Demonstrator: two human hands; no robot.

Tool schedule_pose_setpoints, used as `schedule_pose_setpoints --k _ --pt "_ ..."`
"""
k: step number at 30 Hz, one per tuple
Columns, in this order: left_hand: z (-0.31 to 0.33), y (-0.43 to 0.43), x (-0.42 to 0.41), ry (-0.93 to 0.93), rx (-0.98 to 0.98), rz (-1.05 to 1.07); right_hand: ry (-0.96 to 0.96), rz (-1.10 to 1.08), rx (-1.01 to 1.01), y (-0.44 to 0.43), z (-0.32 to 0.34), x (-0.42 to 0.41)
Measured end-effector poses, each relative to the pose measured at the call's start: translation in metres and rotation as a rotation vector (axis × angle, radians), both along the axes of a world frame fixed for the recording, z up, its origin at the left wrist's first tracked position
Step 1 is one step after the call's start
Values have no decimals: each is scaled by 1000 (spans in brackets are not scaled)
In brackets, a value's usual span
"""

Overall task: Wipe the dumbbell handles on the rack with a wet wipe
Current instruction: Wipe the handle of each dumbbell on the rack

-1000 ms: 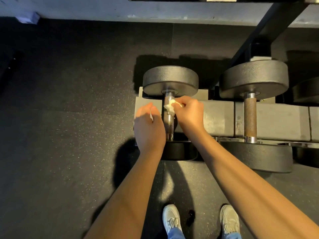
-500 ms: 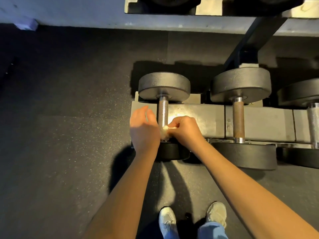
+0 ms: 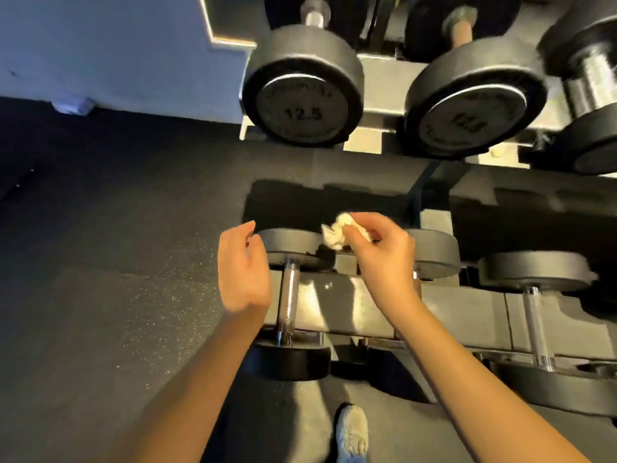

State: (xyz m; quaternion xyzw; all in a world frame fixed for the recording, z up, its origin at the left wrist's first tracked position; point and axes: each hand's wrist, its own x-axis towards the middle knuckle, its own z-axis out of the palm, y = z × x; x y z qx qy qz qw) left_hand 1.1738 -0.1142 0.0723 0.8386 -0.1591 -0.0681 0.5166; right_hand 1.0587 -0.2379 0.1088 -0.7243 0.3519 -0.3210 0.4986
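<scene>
Thumb and fingertips (image 3: 362,225) of the right hand (image 3: 384,259) pinch the crumpled wet wipe (image 3: 335,233), held in the air over the far head of the leftmost dumbbell (image 3: 290,243) and touching no handle. The left hand (image 3: 242,272) hangs loose and empty just beside that dumbbell's handle (image 3: 288,295), at the left end of the rack's lower tier (image 3: 334,302). No handle shows wetness, so what is done is unclear; I judge several remain. Counted: one wipe, three dumbbells on the lower tier and three on the upper tier (image 3: 380,108), with the rightmost cut off.
</scene>
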Motion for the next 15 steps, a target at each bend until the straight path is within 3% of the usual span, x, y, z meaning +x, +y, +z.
schedule_pose_setpoints --k 4,7,12,15 --pt "73 -34 33 -206 -147 -40 -87 -50 -77 -34 56 30" --pt "117 -65 59 -317 -142 -71 -158 -108 -111 -59 92 56" --pt "161 -111 99 -315 -16 -186 -198 -163 -124 -102 138 115" --pt "163 -136 118 -217 60 -316 -137 -157 -89 -115 140 159"
